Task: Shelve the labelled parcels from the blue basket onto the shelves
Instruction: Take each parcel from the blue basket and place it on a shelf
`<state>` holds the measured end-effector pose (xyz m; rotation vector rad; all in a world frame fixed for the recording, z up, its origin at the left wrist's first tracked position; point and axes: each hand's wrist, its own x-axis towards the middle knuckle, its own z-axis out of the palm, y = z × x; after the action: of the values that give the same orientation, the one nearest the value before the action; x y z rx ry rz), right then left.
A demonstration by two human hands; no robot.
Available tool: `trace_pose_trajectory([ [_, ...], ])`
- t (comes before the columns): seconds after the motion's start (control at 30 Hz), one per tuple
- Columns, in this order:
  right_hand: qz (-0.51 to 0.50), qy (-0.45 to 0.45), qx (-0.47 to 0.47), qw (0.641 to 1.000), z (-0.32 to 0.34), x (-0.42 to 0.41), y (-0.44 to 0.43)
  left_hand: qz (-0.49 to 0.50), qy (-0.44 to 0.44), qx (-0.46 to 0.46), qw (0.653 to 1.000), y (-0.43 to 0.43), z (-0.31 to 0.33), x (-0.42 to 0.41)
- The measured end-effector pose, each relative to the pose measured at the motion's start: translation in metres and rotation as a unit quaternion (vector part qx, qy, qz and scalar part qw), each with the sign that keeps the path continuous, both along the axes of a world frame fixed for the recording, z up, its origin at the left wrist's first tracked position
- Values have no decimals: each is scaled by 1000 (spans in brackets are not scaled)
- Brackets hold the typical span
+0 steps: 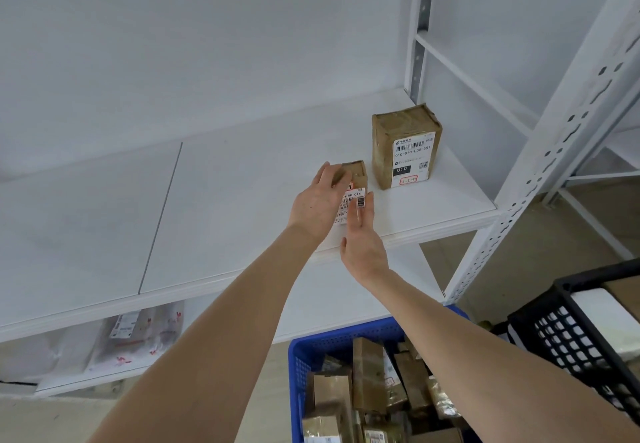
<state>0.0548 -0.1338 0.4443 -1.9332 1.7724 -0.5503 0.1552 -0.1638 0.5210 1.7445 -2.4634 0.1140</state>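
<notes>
Head view: I see left hand (318, 205) gripping small parcel (354, 173), right hand (363, 248) flat; tall parcel (405, 144) just right; shelf (225, 200) extends left.

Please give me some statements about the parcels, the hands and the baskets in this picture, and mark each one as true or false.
1. The left hand grips the small parcel on the shelf. True.
2. The larger parcel lies flat in the blue basket. False: it stands upright on the shelf, right of the small parcel.
3. The blue basket is empty. False: many parcels are in it.
4. The right hand has straight fingers at the small parcel's label. True.
5. A black crate stands right of the blue basket. True.
</notes>
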Motion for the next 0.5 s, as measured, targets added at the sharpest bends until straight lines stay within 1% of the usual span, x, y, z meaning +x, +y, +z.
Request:
trace_pose_trajectory([
  [0.13, 2, 1, 9, 1000, 1, 2, -15, -7, 15, 2, 1000, -15, -3, 3],
  [0.5, -22, 8, 41, 999, 6, 11, -58, -14, 8, 8, 1000, -62, -5, 7],
])
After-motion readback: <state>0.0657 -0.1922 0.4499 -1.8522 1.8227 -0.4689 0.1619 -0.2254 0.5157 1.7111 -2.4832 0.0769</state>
